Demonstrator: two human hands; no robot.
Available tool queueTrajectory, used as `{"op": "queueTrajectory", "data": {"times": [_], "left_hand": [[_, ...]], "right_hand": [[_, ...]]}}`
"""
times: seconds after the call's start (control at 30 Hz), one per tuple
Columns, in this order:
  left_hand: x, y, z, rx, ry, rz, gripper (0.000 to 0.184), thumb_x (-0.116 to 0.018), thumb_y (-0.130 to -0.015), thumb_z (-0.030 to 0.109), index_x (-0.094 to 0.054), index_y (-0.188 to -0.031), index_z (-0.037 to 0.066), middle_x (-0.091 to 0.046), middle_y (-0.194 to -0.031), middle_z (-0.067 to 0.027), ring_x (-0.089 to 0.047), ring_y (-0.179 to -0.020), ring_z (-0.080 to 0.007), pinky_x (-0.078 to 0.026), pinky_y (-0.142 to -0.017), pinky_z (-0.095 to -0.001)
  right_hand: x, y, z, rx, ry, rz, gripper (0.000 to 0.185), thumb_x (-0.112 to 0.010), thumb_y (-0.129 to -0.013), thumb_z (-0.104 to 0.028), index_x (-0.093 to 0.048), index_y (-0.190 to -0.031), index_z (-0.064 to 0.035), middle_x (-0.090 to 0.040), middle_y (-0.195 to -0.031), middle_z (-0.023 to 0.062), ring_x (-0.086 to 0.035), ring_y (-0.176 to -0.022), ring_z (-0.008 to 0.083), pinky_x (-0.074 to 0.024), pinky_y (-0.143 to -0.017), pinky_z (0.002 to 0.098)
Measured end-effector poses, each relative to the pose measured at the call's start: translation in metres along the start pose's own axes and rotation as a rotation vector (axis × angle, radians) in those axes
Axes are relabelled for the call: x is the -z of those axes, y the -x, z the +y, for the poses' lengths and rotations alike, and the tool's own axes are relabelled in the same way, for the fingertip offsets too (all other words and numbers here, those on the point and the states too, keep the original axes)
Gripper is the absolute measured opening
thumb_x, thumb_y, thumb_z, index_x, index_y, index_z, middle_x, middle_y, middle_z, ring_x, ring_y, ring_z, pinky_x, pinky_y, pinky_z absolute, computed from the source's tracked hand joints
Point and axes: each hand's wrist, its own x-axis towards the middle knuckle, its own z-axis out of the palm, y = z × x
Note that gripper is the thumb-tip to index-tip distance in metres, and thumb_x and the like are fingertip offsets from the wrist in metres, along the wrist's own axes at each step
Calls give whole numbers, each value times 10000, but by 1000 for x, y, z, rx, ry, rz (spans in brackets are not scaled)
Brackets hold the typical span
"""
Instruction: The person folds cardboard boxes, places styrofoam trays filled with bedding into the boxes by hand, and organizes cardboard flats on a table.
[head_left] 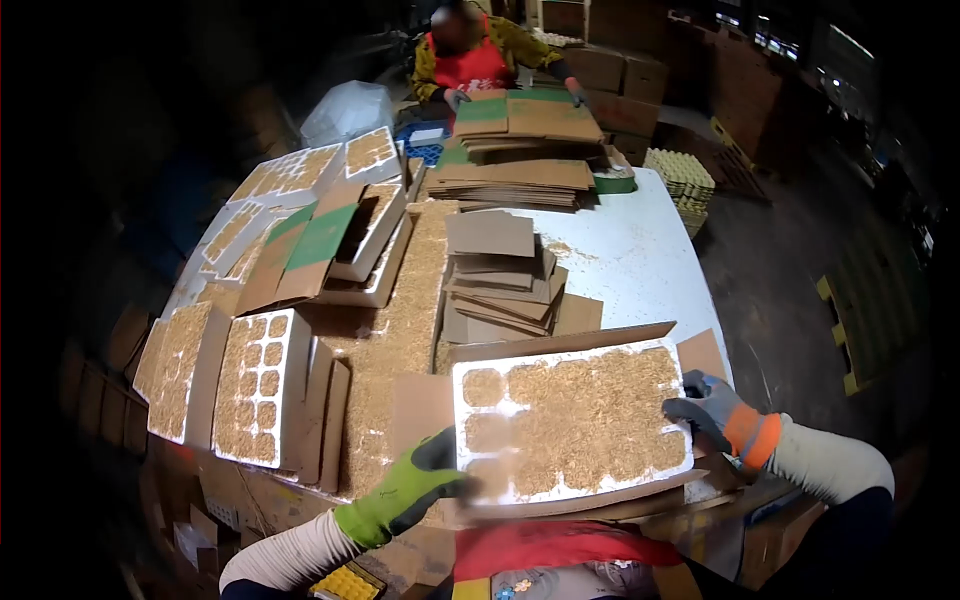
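A white foam tray (590, 420) filled with tan, sawdust-like material lies in an open cardboard box (560, 341) at the table's front edge. Rounded cells show along its left side, while loose material covers most of the rest. My right hand (708, 412), in a grey and orange glove, has its fingers curled over the tray's right edge. At the left front corner is my left hand (415, 485), in a green and black glove. Its fingertips are blurred against the tray, so their grip is unclear.
Several filled foam trays (262, 385) stand at left. A green-marked box (300, 250) leans among them. Cardboard pieces (500, 270) are stacked mid-table, with loose sawdust-like material (400, 350) alongside. Opposite, a person (475, 60) handles flattened cartons (525, 118). Egg trays (682, 180) stand beyond the right edge.
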Motion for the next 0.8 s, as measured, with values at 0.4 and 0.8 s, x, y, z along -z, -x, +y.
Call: {"op": "queueTrajectory", "data": {"times": [0.4, 0.8], "left_hand": [[4, -8, -1, -315, 256, 197, 534, -575, -926, 61, -445, -1437, -19, -627, -907, -55, -572, -742, -120, -484, -691, -267], [-8, 14, 55, -763, 54, 492, 476, -592, -970, 192, -504, -1404, 19, -486, -1131, -65, -526, -950, -122, -458, -786, -247]], "right_hand": [[-12, 35, -54, 165, -592, -113, 560, -651, -949, -357, -514, -1336, 22, -645, -1203, 166, -665, -1067, 230, -586, -866, 369], [14, 15, -106, 365, -739, -287, 586, -495, -999, -411, -417, -1463, -62, -540, -1396, 147, -557, -1235, 256, -472, -1034, 393]]}}
